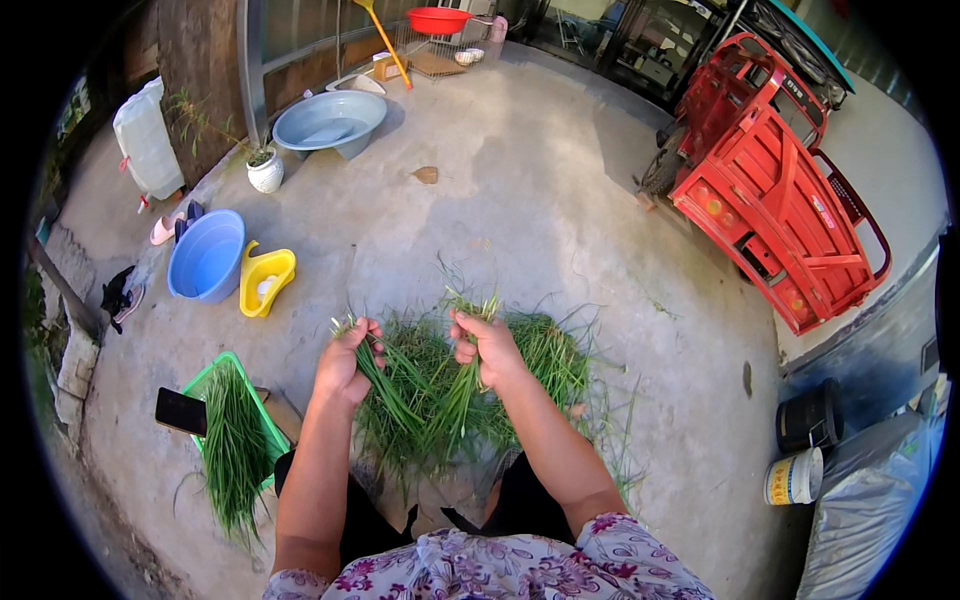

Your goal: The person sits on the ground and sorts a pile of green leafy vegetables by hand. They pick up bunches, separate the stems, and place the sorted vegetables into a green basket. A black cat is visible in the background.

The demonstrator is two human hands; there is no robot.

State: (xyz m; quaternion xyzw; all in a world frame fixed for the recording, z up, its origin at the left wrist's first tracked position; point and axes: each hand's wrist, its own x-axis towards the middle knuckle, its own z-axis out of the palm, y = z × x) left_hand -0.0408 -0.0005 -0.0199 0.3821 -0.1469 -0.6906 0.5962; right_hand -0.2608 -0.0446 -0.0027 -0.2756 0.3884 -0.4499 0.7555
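My left hand (349, 360) grips a small bunch of garlic chives (396, 391), their pale cut ends showing above my fingers and the green leaves trailing down to the right. A thicker bunch (459, 401) is held in my right hand (489, 346), pale ends upward and leaves hanging beneath the fist. Below both hands a loose pile of chives (551, 352) spreads over the concrete. To the left, a green plastic basket (259, 412) carries a neat heap of chives (231, 450), its leaves draping over the near edge.
A phone (180, 411) rests at the basket's left rim. Farther left are a blue basin (206, 255) and a yellow drain basket (266, 281). A grey-blue tub (330, 120) holds water. A red cargo tricycle (787, 210), a black bucket (808, 416) and a white pail (795, 478) stand right.
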